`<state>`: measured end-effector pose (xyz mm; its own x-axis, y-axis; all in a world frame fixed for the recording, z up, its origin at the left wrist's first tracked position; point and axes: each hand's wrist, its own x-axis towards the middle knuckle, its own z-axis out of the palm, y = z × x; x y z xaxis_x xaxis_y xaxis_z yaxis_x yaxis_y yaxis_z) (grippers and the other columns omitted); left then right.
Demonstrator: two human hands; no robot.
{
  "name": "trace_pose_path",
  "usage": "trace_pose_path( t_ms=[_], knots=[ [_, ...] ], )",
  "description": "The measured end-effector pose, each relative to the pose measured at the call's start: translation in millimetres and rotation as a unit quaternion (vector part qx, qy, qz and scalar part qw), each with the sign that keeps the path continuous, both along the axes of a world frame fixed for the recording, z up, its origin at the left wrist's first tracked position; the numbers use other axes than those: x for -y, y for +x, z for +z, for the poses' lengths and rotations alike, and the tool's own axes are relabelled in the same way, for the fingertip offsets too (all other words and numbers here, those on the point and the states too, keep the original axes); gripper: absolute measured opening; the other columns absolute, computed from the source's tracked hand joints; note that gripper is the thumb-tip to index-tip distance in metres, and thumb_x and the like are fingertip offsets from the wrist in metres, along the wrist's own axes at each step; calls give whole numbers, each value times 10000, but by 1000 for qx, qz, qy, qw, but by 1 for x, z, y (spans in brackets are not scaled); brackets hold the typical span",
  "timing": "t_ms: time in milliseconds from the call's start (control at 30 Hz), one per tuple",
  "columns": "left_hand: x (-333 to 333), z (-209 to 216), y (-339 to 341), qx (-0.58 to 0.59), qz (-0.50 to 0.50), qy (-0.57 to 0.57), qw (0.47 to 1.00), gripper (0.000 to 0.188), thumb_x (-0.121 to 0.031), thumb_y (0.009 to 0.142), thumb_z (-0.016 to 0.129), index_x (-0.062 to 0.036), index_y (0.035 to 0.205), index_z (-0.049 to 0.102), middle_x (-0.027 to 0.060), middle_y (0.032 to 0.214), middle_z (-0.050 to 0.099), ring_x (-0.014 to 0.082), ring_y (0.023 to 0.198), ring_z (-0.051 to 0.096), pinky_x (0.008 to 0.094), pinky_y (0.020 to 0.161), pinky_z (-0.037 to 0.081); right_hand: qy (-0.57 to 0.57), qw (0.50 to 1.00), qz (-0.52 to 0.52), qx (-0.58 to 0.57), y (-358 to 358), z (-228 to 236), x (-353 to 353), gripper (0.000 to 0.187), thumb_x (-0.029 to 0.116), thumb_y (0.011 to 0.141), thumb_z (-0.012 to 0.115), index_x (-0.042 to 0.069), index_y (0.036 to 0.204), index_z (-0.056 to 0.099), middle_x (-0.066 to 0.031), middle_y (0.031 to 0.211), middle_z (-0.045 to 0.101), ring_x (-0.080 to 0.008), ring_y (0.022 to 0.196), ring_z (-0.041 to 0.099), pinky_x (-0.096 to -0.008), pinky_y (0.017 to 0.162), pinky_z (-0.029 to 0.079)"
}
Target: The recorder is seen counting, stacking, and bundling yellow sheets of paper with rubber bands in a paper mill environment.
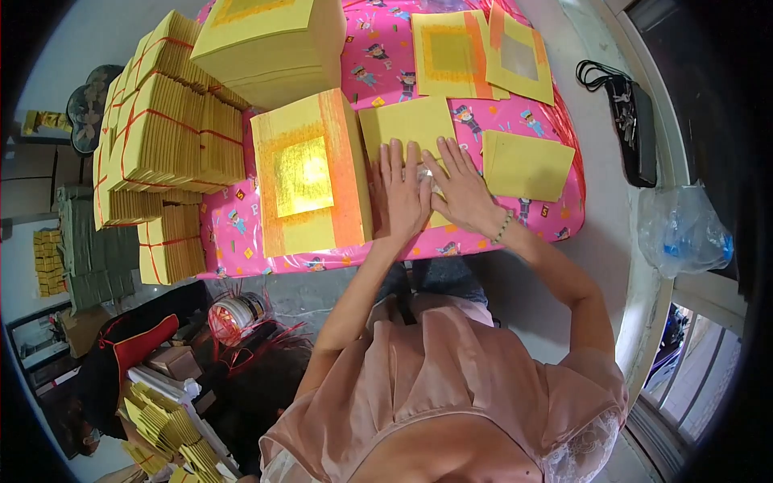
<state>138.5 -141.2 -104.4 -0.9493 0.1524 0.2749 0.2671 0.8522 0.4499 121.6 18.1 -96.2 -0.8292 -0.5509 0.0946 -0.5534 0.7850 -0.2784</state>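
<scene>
Fingers (pixel 400 165) of the left hand (pixel 400 200) lie flat and slightly spread, pressing down on a plain yellow square paper sheet (pixel 407 122) on the pink cartoon-print surface (pixel 241 233), and the right hand (pixel 463 191) comes in beside it, fingers (pixel 451 157) also stretched out and apart, palm down, overlapping the left one at the thumb side. Neither hand is clamped on anything; both simply press flat, the sheet's far half showing beyond the fingertips. Just to the left stands a thick stack of yellow paper with an orange border and a gold foil square (pixel 310 177), touching the left hand's edge. Just to the right lies a small pile of plain yellow sheets (pixel 527 165), near the right hand but apart from it. Further back rest two yellow sheets with orange edges (pixel 483 55) and a tall yellow paper stack (pixel 270 44). Off to the far left, bundles of yellow paper tied with red string (pixel 165 137) are heaped up. A green bead bracelet (pixel 502 227) sits on the right wrist.
</scene>
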Motion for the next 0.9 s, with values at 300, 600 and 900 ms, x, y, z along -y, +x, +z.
trace_pose_path(
  t_ms=[300,600,900],
  knots=[
    [2,-5,15,38,39,-56,997,658,-265,914,488,62,1442,271,329,1490,208,476,1398,169,538,1154,116,-1,1000,-7,1,2,-3,2,684,368,899,530,39,1460,318,-272,1519,207,-411,1430,155,-505,1169,112],
    [5,-15,15,8,30,-37,999,662,-277,917,484,61,1441,264,337,1486,207,493,1395,159,552,1150,103,-2,999,-9,-36,-1,0,2,610,331,898,557,50,1414,390,-247,1471,298,-385,1389,248,-483,1145,185],
    [-6,4,25,-47,13,150,987,536,-129,922,529,24,1398,337,272,1410,375,393,1272,408,465,1080,306,16,983,8,-184,-41,8,8,398,262,782,685,55,1104,572,-87,929,568,-238,910,560,-374,819,410]
  ],
)
